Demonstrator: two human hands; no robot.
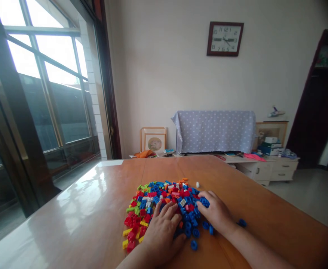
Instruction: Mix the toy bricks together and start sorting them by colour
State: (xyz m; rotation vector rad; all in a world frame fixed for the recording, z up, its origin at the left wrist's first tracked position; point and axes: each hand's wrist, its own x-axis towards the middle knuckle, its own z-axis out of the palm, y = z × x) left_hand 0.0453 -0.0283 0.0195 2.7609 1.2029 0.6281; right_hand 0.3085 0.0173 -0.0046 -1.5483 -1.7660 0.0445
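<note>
A wide heap of small building bricks in red, blue, green, yellow, orange and white lies on the wooden table. My left hand rests palm down on the near middle of the heap, its fingers spread over the bricks. At the heap's right edge, my right hand has its thumb and fingers closed round a blue piece. Blue ring-shaped pieces lie near the table's front, between and below the hands.
One white piece stands behind the heap. Dark blue pieces lie right of my right forearm. Beyond the table, a low cabinet bears a cloth-covered object and boxes. Windows are at the left.
</note>
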